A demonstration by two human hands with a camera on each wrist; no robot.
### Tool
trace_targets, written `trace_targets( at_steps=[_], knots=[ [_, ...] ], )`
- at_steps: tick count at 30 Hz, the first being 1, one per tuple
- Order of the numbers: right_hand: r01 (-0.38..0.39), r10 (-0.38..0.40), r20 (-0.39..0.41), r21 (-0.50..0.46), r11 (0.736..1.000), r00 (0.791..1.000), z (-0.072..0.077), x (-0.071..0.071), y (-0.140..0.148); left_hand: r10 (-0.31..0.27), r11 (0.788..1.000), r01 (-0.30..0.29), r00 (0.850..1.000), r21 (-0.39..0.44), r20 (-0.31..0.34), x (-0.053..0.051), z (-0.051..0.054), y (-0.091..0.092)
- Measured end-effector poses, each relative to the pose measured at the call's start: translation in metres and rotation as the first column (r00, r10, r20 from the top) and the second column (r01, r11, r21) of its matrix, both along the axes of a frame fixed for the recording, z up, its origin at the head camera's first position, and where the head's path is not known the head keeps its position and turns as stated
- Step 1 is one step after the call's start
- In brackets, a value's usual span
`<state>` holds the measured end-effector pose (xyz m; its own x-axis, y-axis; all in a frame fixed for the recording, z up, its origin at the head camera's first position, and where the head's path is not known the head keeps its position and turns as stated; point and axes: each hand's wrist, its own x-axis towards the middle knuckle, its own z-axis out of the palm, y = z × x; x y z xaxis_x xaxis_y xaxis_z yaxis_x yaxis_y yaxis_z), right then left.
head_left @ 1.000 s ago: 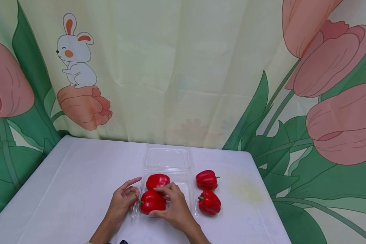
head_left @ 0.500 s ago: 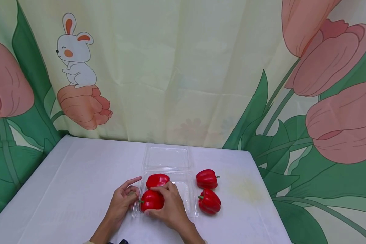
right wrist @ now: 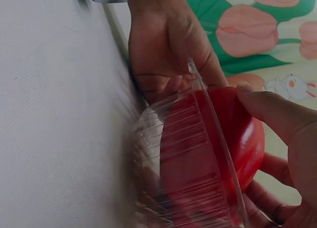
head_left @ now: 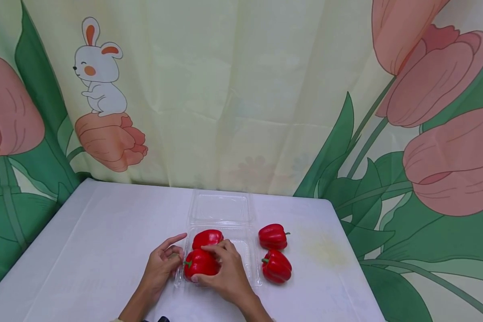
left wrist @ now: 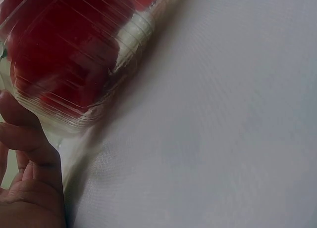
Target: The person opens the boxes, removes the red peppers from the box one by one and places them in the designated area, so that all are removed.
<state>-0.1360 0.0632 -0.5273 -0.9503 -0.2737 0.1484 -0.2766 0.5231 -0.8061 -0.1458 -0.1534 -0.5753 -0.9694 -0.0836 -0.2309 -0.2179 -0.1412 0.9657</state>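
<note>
In the head view a clear plastic clamshell container (head_left: 243, 257) lies with its lid (head_left: 221, 208) folded back. Two red bell peppers are in its left half. My right hand (head_left: 229, 270) grips the nearer bell pepper (head_left: 201, 263), thumb at the near side and fingers at the far side; the right wrist view shows this bell pepper (right wrist: 237, 134) above the rim. The farther bell pepper (head_left: 207, 239) sits just behind it. At the container's left edge is my left hand (head_left: 163, 264), index finger extended and other fingers bent loosely by the wall.
To the container's right, two more red bell peppers stand on the white table, one farther back (head_left: 273, 236) and one nearer (head_left: 277, 267). A printed curtain (head_left: 225, 98) hangs behind the table's far edge. A small black object (head_left: 163, 319) shows at the bottom edge.
The right hand has shifted the nearer bell pepper slightly to the left and turned it a little, its stem now a bit higher. The left hand stays at the container's edge.
</note>
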Motion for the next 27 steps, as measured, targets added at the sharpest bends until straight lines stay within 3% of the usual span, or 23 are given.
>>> trace_targets(
  at_steps=[12, 27],
  knots=[
    [-0.029, 0.029, 0.054, -0.013, 1.0, 0.998, 0.019, 0.001, 0.008, 0.004, 1.0, -0.004, 1.0, -0.002, 0.009, -0.001, 0.001, 0.0],
    [0.004, -0.003, 0.015, -0.036, 0.999, 1.0, 0.043, -0.002, 0.023, 0.005, 1.0, -0.005, 1.0, 0.002, 0.007, -0.001, 0.001, 0.0]
  ],
)
